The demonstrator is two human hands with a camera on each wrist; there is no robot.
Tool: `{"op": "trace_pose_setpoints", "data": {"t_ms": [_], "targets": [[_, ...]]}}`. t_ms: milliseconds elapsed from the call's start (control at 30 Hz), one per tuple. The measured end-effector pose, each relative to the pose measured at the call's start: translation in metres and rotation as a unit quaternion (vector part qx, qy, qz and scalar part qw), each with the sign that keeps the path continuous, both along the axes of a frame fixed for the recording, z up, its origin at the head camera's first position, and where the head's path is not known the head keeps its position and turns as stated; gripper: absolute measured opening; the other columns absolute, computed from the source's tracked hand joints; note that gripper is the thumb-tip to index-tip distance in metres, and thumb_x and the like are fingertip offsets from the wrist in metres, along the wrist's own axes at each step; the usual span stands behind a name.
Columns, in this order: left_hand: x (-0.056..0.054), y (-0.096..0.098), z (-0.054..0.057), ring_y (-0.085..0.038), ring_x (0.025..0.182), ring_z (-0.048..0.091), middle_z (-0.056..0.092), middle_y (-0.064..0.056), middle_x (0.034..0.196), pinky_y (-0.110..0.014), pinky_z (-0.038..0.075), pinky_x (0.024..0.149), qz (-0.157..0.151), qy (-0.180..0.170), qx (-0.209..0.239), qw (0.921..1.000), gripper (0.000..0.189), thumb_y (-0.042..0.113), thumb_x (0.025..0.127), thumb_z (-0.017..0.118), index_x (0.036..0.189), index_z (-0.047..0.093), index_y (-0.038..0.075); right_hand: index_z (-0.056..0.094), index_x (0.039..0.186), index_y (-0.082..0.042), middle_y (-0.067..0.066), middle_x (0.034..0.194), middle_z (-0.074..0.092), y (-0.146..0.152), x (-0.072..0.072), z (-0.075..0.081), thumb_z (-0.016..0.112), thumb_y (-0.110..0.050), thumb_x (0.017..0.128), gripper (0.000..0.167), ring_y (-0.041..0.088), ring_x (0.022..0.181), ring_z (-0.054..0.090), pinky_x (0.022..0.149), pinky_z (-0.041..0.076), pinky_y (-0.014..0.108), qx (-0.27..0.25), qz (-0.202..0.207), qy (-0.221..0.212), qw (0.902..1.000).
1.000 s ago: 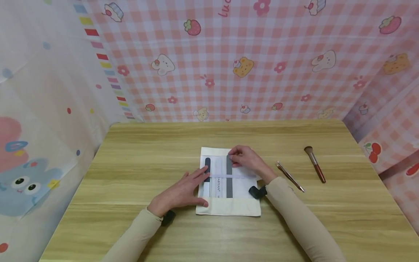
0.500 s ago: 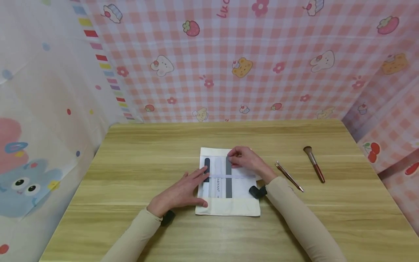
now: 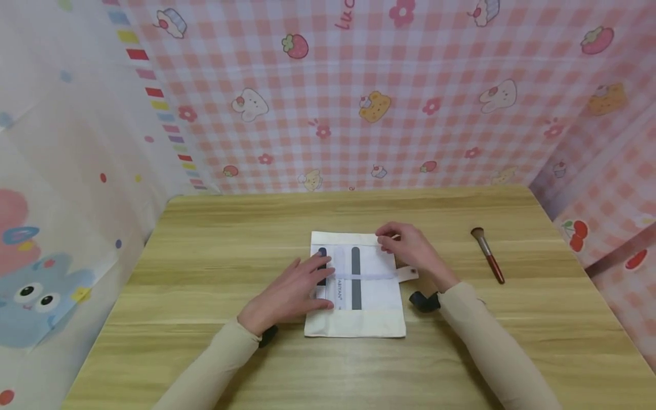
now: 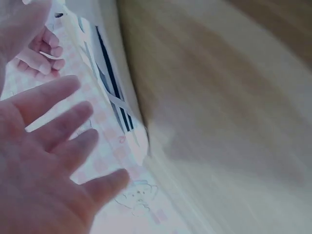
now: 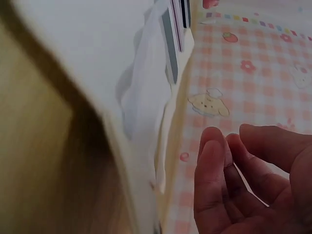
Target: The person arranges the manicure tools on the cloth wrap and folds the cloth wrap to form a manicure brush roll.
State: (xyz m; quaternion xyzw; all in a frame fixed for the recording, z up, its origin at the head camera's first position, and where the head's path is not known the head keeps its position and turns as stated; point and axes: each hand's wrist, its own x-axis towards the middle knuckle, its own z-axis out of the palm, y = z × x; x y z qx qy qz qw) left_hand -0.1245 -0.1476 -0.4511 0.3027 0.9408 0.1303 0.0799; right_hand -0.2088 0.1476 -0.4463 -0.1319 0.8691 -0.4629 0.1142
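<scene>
A white fabric pouch (image 3: 353, 324) lies unfolded on the table, with an elastic strap across its middle. Under the strap sit a flat grey nail file (image 3: 356, 296), a clear packet with printed lettering (image 3: 340, 293) and a dark strip (image 3: 322, 278). My left hand (image 3: 289, 290) reaches over the pouch's left side, fingers spread and partly covering the dark strip; its palm shows in the left wrist view. At the upper right corner of the pouch is my right hand (image 3: 410, 247), fingers loosely bent. The right wrist view shows a gap between thumb and fingers, with nothing held.
A makeup brush (image 3: 489, 259) with a reddish handle lies on the wooden table (image 3: 205, 239) to the right. A snap tab (image 3: 408, 273) sticks out from the pouch's right edge. Patterned curtains (image 3: 328, 102) hang behind the table and at both sides.
My right hand has let go of the grey nail file and moved right, to the pouch's corner. My left hand has shifted slightly right. The right forearm now hides the slim tools on the table.
</scene>
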Motion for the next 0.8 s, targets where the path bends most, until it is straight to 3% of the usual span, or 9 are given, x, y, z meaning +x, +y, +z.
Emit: {"op": "trace_pose_setpoints", "data": {"t_ms": [233,367,533,633,800], "targets": [[-0.013,0.016,0.005,-0.024,0.142,0.048,0.058,-0.006,0.148,-0.054,0.035,0.119,-0.060,0.027,0.034,0.9972,0.055,0.041,0.097,0.074,0.141,0.064,0.009,0.069,0.126,-0.001,0.016,0.113,0.072,0.040,0.010,0.009,0.060,-0.023,0.106,0.031,0.031,0.099,0.068,0.079,0.055,0.038,0.020,-0.008,0.054,0.9983],[-0.020,0.023,0.004,-0.024,0.147,0.043,0.059,-0.005,0.148,-0.052,0.034,0.120,-0.094,0.016,0.026,0.9951,0.050,0.037,0.101,0.069,0.141,0.064,0.009,0.068,0.127,-0.001,0.016,0.117,0.072,0.060,0.016,0.015,0.059,-0.026,0.107,0.033,0.030,0.102,0.067,0.083,0.053,0.040,0.030,-0.025,0.068,0.9969],[-0.022,0.030,0.002,-0.024,0.152,0.035,0.053,-0.002,0.155,-0.057,0.029,0.122,-0.105,-0.019,0.013,0.9942,0.055,0.039,0.100,0.070,0.145,0.061,0.011,0.068,0.129,-0.001,0.018,0.121,0.071,0.083,0.023,0.020,0.056,-0.029,0.108,0.036,0.033,0.109,0.066,0.090,0.052,0.044,0.053,-0.061,0.077,0.9937],[-0.021,0.033,0.001,-0.024,0.154,0.031,0.048,-0.001,0.159,-0.058,0.025,0.123,-0.106,-0.037,0.003,0.9937,0.061,0.042,0.097,0.073,0.148,0.058,0.012,0.067,0.129,0.001,0.021,0.122,0.070,0.099,0.025,0.021,0.056,-0.029,0.108,0.038,0.034,0.109,0.066,0.087,0.053,0.038,0.046,-0.077,0.089,0.9920],[-0.019,0.033,-0.003,-0.024,0.154,0.030,0.044,-0.001,0.162,-0.060,0.021,0.123,-0.117,-0.043,-0.014,0.9921,0.069,0.047,0.094,0.074,0.152,0.055,0.014,0.066,0.130,0.002,0.022,0.122,0.070,0.129,0.025,0.022,0.056,-0.030,0.108,0.040,0.017,0.102,0.065,0.079,0.048,0.018,0.044,-0.105,0.094,0.9890]]}}
